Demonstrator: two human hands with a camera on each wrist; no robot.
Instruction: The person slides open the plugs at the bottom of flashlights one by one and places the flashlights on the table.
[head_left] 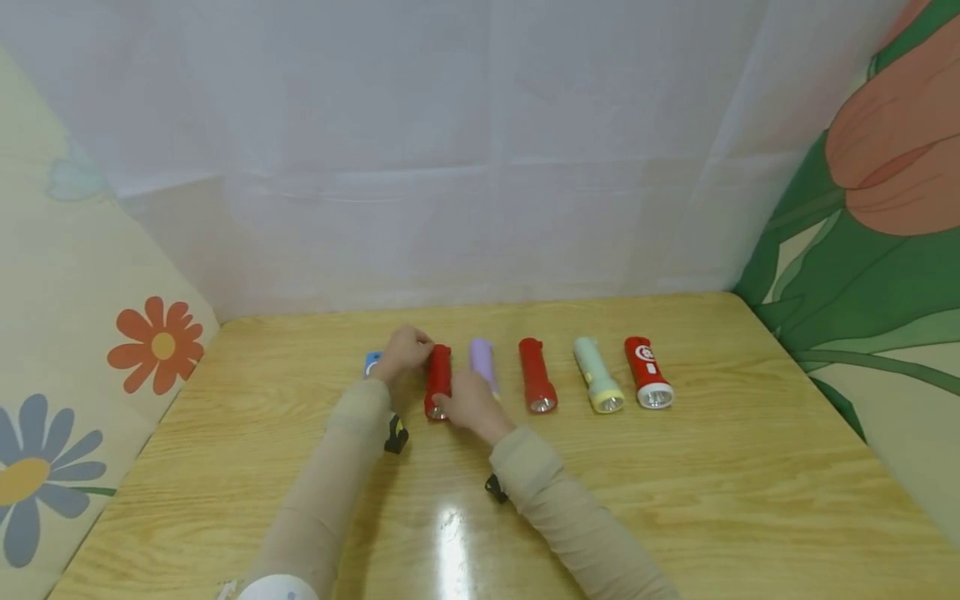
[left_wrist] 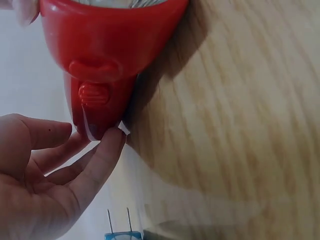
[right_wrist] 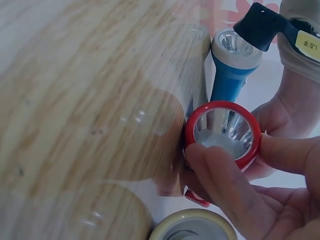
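Note:
A red flashlight [head_left: 439, 373] lies on the wooden table with its lens toward the person. My left hand [head_left: 405, 352] is at its far tail end; in the left wrist view the thumb and fingertips sit on either side of the tail [left_wrist: 102, 117]. At the lens end my right hand [head_left: 474, 405] pinches the red rim [right_wrist: 189, 125] between thumb and fingers. Partly hidden behind the left hand is a blue flashlight [head_left: 371, 360], whose white head [right_wrist: 237, 57] shows in the right wrist view. A purple flashlight [head_left: 482, 357] lies partly behind the right hand.
To the right, in a row, lie another red flashlight [head_left: 536, 375], a mint green one with a yellow rim [head_left: 596, 373] and a red one with a white rim [head_left: 647, 371]. A white cloth [head_left: 480, 208] hangs behind the table [head_left: 712, 483]. Flower-patterned panels stand at both sides.

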